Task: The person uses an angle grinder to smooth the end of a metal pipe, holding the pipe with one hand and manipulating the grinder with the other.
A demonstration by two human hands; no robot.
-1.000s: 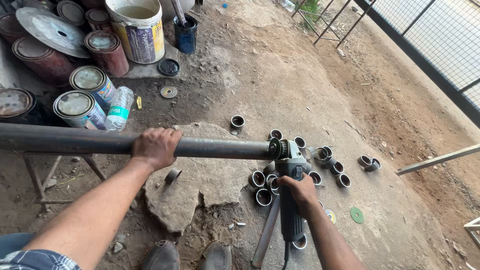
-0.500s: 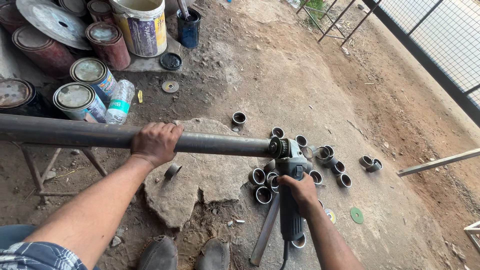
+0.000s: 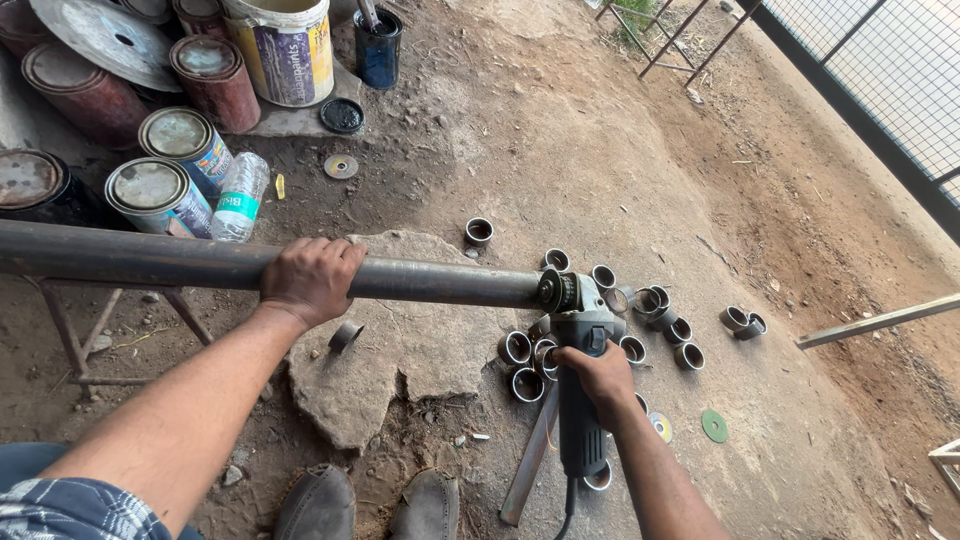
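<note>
Your left hand (image 3: pixel 310 280) is clamped over the top of the long dark steel pipe (image 3: pixel 200 262), fingers curled down the far side and the thumb toward you, so that grip is closed on the pipe. Your left forearm runs from the lower left corner up to it, almost straight. The pipe lies level across the view, from the left edge to its cut end just right of centre, resting on a rusty metal stand (image 3: pixel 75 330) at the left.

Your right hand (image 3: pixel 600 378) is wrapped round the body of the angle grinder (image 3: pixel 578 380), grip closed on it, knuckles up and the wrist bent slightly inward. The grinder points away from you, its head meeting the pipe's end, and its cord drops off the bottom edge.

Below the pipe's end, short cut pipe rings (image 3: pixel 650 320) lie scattered on the dirt floor, most in a cluster, one (image 3: pixel 479 231) apart beside the flat stone slab (image 3: pixel 400 340). A green disc (image 3: pixel 714 425) lies on the ground right of your forearm. Your two shoes (image 3: pixel 370 505) show at the bottom edge.

At upper left stand paint cans (image 3: pixel 150 190), a plastic bottle (image 3: pixel 240 198) leaning by them, and a white bucket (image 3: pixel 285 45)
</note>
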